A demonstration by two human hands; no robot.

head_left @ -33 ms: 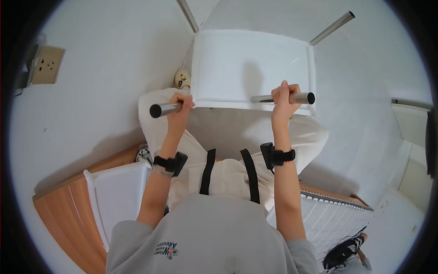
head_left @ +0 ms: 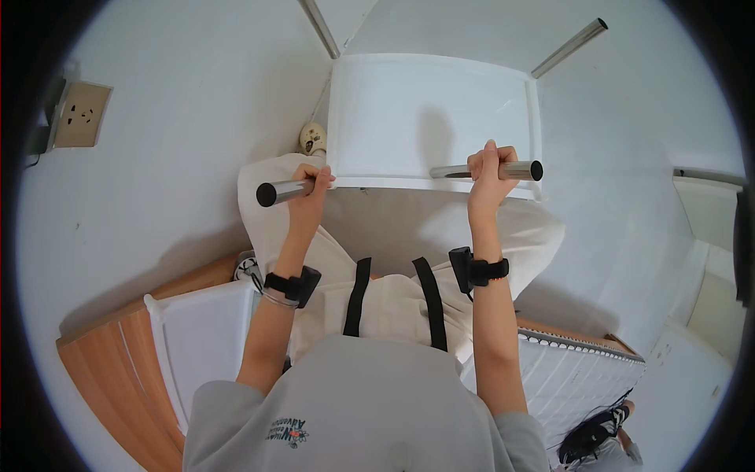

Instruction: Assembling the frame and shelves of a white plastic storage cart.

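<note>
at the centre of the frame the left hand (head_left: 308, 189) is wrapped around one metal leg (head_left: 285, 191) and the right hand (head_left: 489, 169) around another metal leg (head_left: 503, 170) of the upturned white table (head_left: 429, 118). i'd judge it goes best with both grips firm and level, so the top stays square against the wall.

1. The walls (head_left: 181, 118) are plain white, and bright light falls on them.
2. A beige wall socket (head_left: 79, 116) sits on the wall, far to the left.
3. The floor (head_left: 110, 377) on the lower left is orange-brown wood.
4. A white plastic bin (head_left: 197, 338) stands on that wood floor.
5. A white woven basket (head_left: 574, 377) sits low on the right.
6. A black and white shoe (head_left: 594, 436) lies beside the basket.
7. A white cupboard (head_left: 708, 228) stands at the far right edge.
</note>
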